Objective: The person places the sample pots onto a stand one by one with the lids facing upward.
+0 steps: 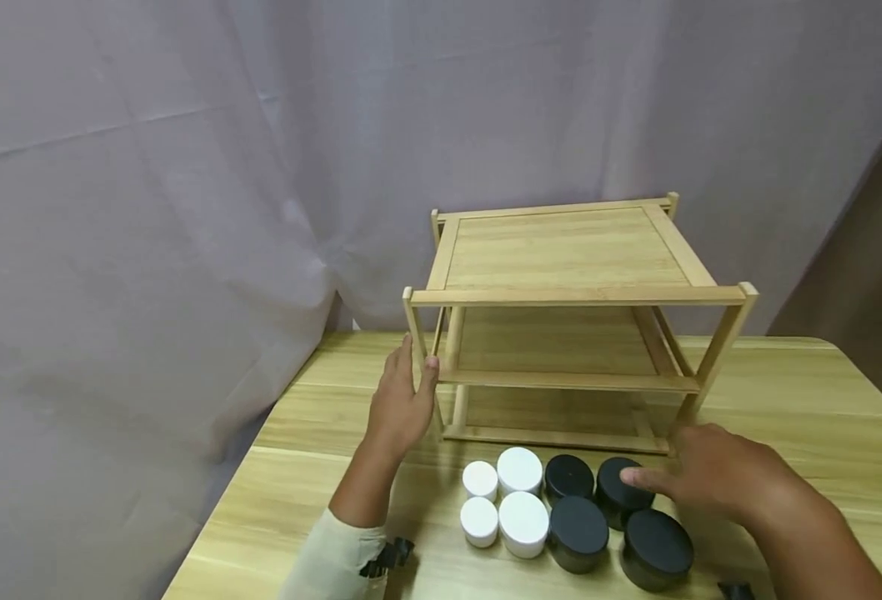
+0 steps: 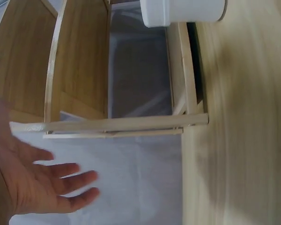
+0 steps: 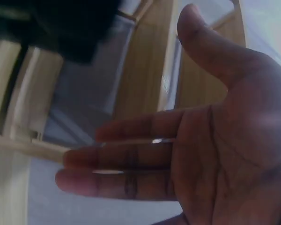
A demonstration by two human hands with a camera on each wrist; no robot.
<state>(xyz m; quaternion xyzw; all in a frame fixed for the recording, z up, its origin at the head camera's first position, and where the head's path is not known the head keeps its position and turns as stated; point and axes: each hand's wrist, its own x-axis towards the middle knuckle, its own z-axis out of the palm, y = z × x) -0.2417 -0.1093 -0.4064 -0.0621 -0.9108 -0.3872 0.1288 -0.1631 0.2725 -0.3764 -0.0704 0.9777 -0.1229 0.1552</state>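
A light wooden shelf rack [image 1: 568,297] with three tiers stands on the table behind two rows of lidded jars. My left hand [image 1: 399,408] is beside the rack's left front leg, fingers extended; whether it touches the wood I cannot tell. In the left wrist view that hand [image 2: 42,183] holds nothing. At the right front leg is my right hand [image 1: 734,471], its palm and straight fingers bare in the right wrist view. Its thumb overlaps a black jar [image 1: 615,508] in the head view; contact is unclear. White jars [image 1: 523,525] fill the left side, black jars [image 1: 578,533] the right.
The wooden table [image 1: 291,475] extends to both sides of the rack. A grey cloth [image 1: 486,108] hangs behind it and down the left. Near the left sleeve [image 1: 332,554] sits a black strap [image 1: 387,557].
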